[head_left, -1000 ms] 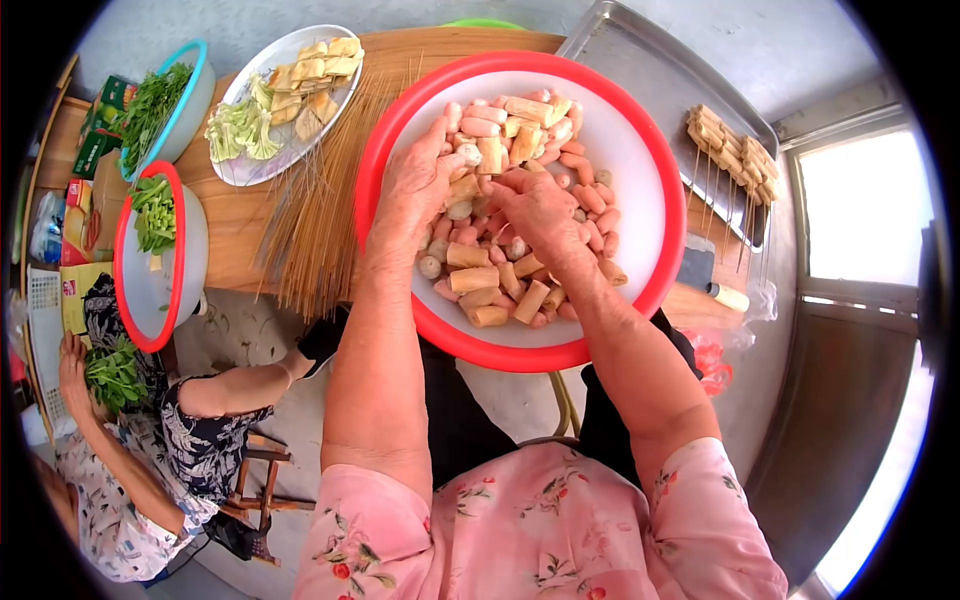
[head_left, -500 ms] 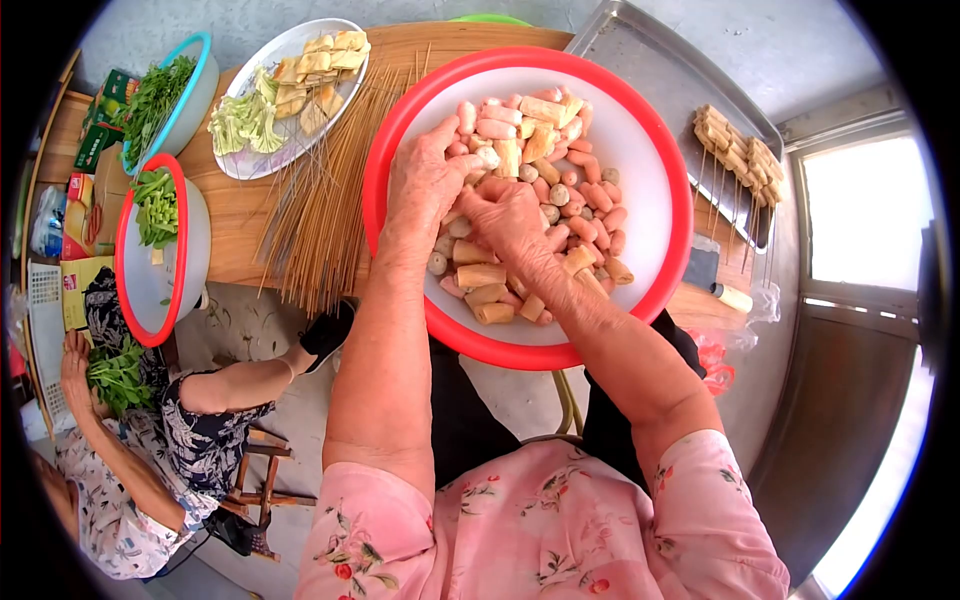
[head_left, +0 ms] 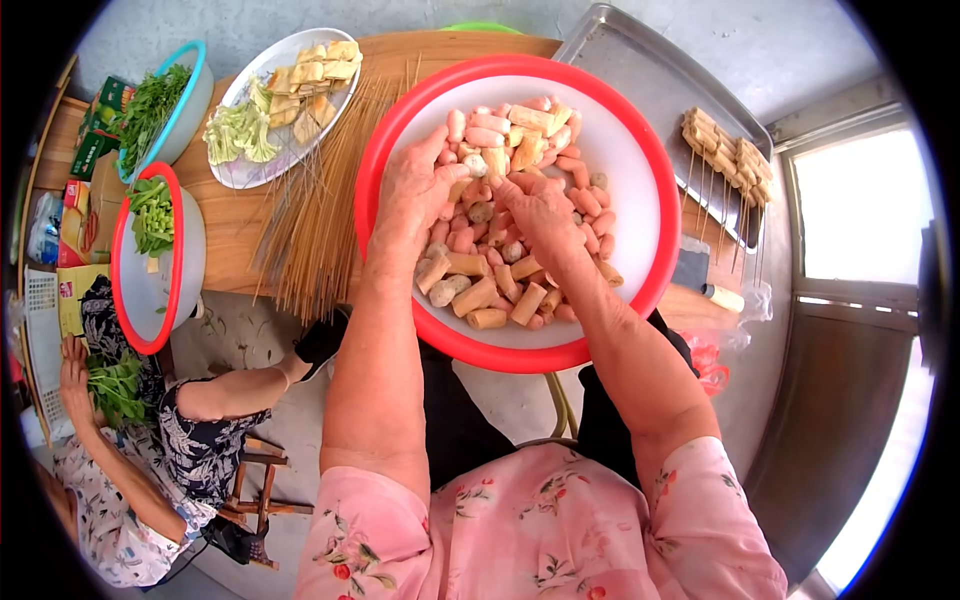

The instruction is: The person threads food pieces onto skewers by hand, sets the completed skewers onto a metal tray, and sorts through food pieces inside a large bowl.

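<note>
A large white basin with a red rim [head_left: 668, 200] holds many short pink sausages [head_left: 585, 200], tan tube-shaped pieces [head_left: 487, 318] and grey-white balls [head_left: 441, 293]. Over its left part is my left hand [head_left: 415, 190], fingers closed around a small grey-white ball [head_left: 475, 165] near the thumb tip. My right hand [head_left: 540, 210] is just to the right, over the sausages, its fingers bent and pinched together; what lies between them is too small to make out. Thin wooden skewers [head_left: 318, 215] lie in a loose bundle left of the basin.
An oval plate [head_left: 236, 175] holds yellow slices and pale greens. Two bowls of greens, one blue-rimmed [head_left: 170, 155], one red-rimmed [head_left: 187, 270], stand left. Filled skewers [head_left: 728, 155] rest on a metal tray [head_left: 640, 60], near a knife [head_left: 722, 297]. A co-worker's hand [head_left: 75, 385] touches leafy greens [head_left: 118, 388].
My right hand moved down and left close to my left hand, then back up and slightly right. Several pieces at the basin's lower left have shifted. The whole view has swayed a little.
</note>
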Motion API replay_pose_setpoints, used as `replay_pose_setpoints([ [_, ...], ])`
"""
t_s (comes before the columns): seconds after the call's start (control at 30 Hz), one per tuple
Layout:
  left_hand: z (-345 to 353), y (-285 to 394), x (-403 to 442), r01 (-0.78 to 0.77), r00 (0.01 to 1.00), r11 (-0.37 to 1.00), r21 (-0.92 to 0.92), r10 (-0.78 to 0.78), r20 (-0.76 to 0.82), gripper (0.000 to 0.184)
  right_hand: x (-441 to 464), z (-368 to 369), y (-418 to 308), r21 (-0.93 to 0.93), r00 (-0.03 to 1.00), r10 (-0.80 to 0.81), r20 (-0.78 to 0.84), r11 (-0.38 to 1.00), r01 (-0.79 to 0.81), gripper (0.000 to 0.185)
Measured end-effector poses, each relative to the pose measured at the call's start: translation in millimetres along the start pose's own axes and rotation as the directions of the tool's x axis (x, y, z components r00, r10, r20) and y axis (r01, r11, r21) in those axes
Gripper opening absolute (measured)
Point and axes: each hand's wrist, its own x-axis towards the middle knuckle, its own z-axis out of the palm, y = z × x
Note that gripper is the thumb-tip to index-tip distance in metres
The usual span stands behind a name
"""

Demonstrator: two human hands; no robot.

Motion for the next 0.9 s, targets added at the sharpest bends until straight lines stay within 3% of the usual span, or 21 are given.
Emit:
replay_pose_setpoints([
  [0.07, -3.6, 4.7, -3.7, 0.024, 0.999, 0.992, -0.127, -0.018, 0.041, 0.047, 12.3, 4.2, 3.4, 0.189, 0.986, 0.06, 0.158, 0.978, -0.09, 0.035],
  [0.1, -2.6, 2.1, -2.7, 0.023, 0.999, 0.992, -0.124, -0.019, 0.037, 0.047, 15.1, 7.3, 3.5, 0.182, 0.987, 0.056, 0.149, 0.98, -0.083, 0.036],
  [0.13, 0.4, -2.9, -1.9, -0.036, 0.999, 0.998, -0.048, 0.036, -0.007, 0.05, 17.5, 6.7, 3.0, 0.183, 0.987, 0.054, 0.152, 0.98, -0.082, 0.036],
  [0.2, 3.6, -3.4, -3.1, -0.088, 0.995, 0.996, 0.029, 0.089, -0.043, 0.053, 17.8, 3.2, -2.2, 0.338, 0.966, 0.184, 0.179, 0.911, -0.236, 0.038],
  [0.27, 7.9, 1.3, -4.0, -0.002, 0.998, 0.997, -0.08, -0.003, -0.056, 0.055, 22.7, 3.4, -1.6, 0.304, 0.967, 0.186, 0.176, 0.924, -0.233, 0.039],
  [0.37, 13.3, 2.9, -5.7, 0.038, 0.995, 0.997, -0.073, -0.044, -0.087, 0.054, 21.6, 4.7, -8.7, 0.246, 0.965, 0.238, 0.108, 0.934, -0.258, 0.038],
  [0.5, 14.2, 2.7, -8.7, 0.003, 0.993, 0.996, -0.087, -0.013, -0.115, 0.053, 17.7, 5.0, -8.6, 0.272, 0.952, 0.289, 0.097, 0.913, -0.305, 0.037],
  [0.57, 13.1, 3.5, -8.1, -0.019, 0.992, 0.999, 0.026, 0.022, -0.121, 0.054, 15.1, 6.9, -9.0, 0.277, 0.952, 0.297, 0.079, 0.91, -0.307, 0.037],
  [0.63, 11.4, 9.2, -9.7, -0.004, 0.994, 1.0, 0.004, 0.005, -0.107, 0.055, 13.0, 10.6, -8.3, 0.244, 0.982, 0.188, -0.028, 0.954, -0.176, 0.038],
  [0.73, 11.2, 8.7, -11.0, -0.008, 0.995, 1.0, 0.026, 0.011, -0.098, 0.058, 16.8, 14.9, -8.3, 0.222, 0.989, 0.142, -0.04, 0.966, -0.13, 0.036],
  [0.8, 12.7, 9.4, -11.5, -0.035, 0.994, 0.997, 0.065, 0.041, -0.098, 0.059, 22.2, 15.4, -7.1, 0.227, 0.984, 0.171, -0.054, 0.962, -0.155, 0.036],
  [0.9, 12.8, 11.7, -11.2, 0.019, 0.993, 1.0, -0.016, -0.021, -0.117, 0.06, 23.6, 17.9, -10.8, 0.251, 0.965, 0.242, -0.102, 0.945, -0.21, 0.036],
])
